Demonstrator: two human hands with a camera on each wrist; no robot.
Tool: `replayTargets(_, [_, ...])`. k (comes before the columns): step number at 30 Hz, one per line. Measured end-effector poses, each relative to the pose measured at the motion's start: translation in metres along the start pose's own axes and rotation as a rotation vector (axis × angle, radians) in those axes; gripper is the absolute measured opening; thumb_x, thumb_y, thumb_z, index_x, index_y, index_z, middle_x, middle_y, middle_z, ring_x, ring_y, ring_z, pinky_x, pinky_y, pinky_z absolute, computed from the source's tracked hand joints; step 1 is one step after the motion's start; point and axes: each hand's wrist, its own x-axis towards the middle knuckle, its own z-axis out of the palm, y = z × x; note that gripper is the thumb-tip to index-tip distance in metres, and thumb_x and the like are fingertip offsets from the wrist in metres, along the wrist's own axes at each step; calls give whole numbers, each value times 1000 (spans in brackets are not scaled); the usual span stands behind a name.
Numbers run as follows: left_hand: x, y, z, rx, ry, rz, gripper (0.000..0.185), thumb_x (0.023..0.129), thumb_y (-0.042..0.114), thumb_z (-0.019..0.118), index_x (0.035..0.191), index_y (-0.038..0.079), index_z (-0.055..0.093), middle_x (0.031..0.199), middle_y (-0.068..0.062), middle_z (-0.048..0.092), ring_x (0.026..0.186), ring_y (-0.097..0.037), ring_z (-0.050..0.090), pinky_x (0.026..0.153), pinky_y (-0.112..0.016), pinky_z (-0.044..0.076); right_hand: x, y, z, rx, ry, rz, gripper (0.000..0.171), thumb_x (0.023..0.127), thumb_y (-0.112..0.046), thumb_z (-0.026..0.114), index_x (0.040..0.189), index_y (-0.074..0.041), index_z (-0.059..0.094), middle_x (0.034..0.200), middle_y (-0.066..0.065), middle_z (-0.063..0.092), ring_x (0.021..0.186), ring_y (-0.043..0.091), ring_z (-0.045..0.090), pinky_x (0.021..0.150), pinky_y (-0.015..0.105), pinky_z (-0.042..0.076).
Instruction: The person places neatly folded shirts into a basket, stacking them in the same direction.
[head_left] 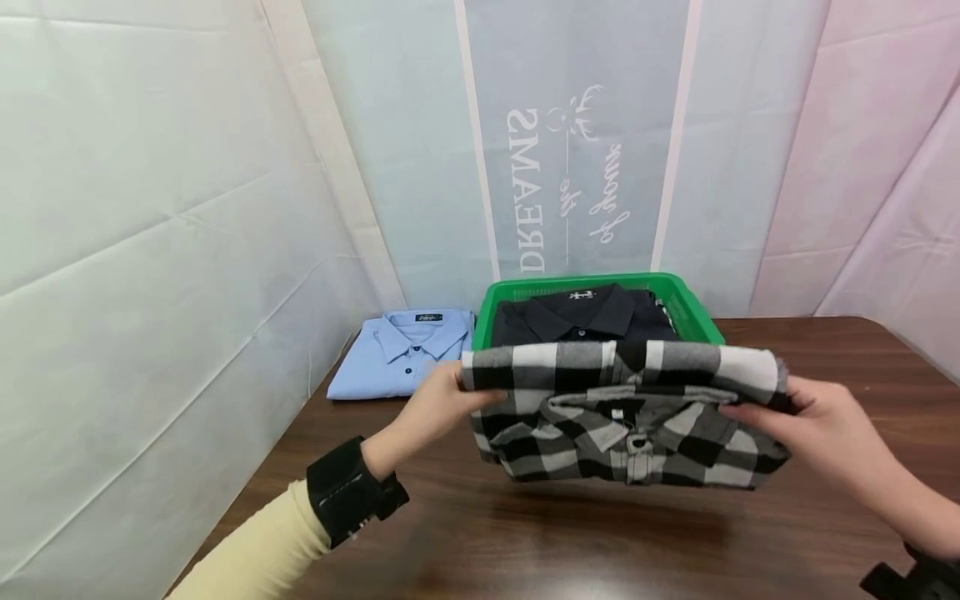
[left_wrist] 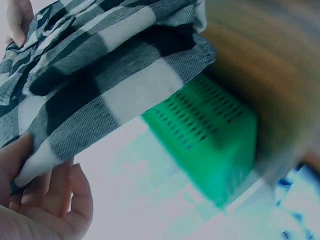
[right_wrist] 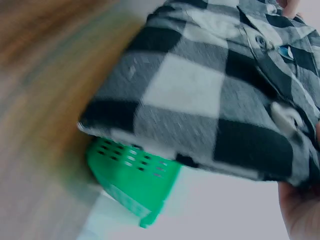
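Observation:
A folded black, white and grey checked shirt (head_left: 577, 442) is held up above the table, its collar and buttons facing me. My left hand (head_left: 442, 404) pinches its left edge, thumb on the near side. At the opposite edge my right hand (head_left: 832, 421) grips the cloth the same way. In the left wrist view the curled fingers (left_wrist: 60, 195) show beneath the shirt's edge. Behind the checked shirt stands a green basket (head_left: 693, 312), and a folded dark shirt (head_left: 585, 317) with a collar lies in it; the checked shirt hides the basket's front.
A folded light blue shirt (head_left: 397, 354) lies on the table left of the basket. The brown wooden table (head_left: 832, 350) reaches back to a hanging printed cloth (head_left: 577, 167). A pale cloth wall (head_left: 150, 250) stands along the left side.

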Motion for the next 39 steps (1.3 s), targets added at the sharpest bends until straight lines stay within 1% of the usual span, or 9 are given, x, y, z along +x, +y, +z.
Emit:
replayTargets(5, [34, 21, -12, -104, 149, 70, 20, 81, 14, 70, 96, 1, 68, 78, -9, 67, 58, -9, 50, 55, -23, 43, 25, -19, -13, -38, 197, -25, 16, 81, -12, 71, 95, -15, 65, 71, -32, 56, 55, -5, 47, 44, 17, 34])
replayTargets(11, [89, 39, -19, -340, 280, 17, 26, 87, 13, 63, 110, 1, 62, 101, -14, 65, 81, -15, 61, 74, -30, 51, 75, -30, -27, 40, 233, 49, 5, 84, -29, 67, 82, -31, 63, 63, -28, 57, 58, 1, 45, 49, 22, 31])
replayTargets(17, [141, 40, -18, -311, 363, -27, 29, 92, 16, 56, 119, 6, 57, 117, -12, 59, 102, -23, 57, 86, -32, 47, 140, -23, -23, 255, 253, 93, 3, 84, -30, 66, 82, -32, 66, 67, -26, 59, 68, 1, 49, 58, 17, 37])
replayTargets(21, [166, 31, -15, -276, 381, -80, 13, 94, 15, 53, 97, 5, 58, 87, -7, 56, 79, -18, 51, 72, -26, 41, 172, -9, -14, 283, 202, 139, 1, 85, -32, 64, 84, -33, 64, 75, -26, 55, 82, 5, 47, 72, 24, 37])
replayTargets(24, [181, 20, -14, -201, 383, -171, 18, 94, 17, 53, 80, 6, 49, 70, -4, 37, 64, -17, 37, 64, -29, 30, 187, 0, -5, 244, 118, 187, 19, 87, -34, 61, 100, -20, 64, 92, -11, 58, 96, 17, 45, 83, 36, 35])
replayTargets(28, [237, -50, -11, -99, 385, -256, 30, 89, 22, 61, 68, 11, 43, 61, -4, 27, 54, -20, 31, 56, -33, 30, 200, 9, 5, 183, -14, 283, 53, 90, -32, 57, 131, 1, 46, 133, 22, 42, 121, 38, 35, 98, 48, 33])
replayTargets(31, [300, -136, -5, -46, 411, -294, 27, 82, 28, 69, 73, 10, 51, 62, -4, 34, 49, -22, 29, 50, -36, 31, 206, 14, 14, 173, -85, 377, 68, 91, -26, 55, 140, 9, 24, 146, 29, 16, 133, 43, 18, 106, 51, 25])
replayTargets(34, [348, -208, 3, 6, 423, -422, 43, 72, 42, 75, 94, 10, 57, 74, -1, 41, 54, -20, 30, 51, -36, 32, 207, 18, 22, 156, -145, 466, 73, 92, -22, 53, 143, 9, 10, 148, 29, 2, 135, 44, 7, 109, 50, 18])
replayTargets(39, [421, -320, 21, 241, 296, -634, 59, 60, 57, 77, 88, 7, 64, 69, -4, 45, 50, -23, 39, 47, -40, 35, 214, 38, 41, -33, -248, 501, 55, 93, -19, 52, 132, 15, 33, 135, 36, 24, 116, 45, 34, 97, 48, 35])
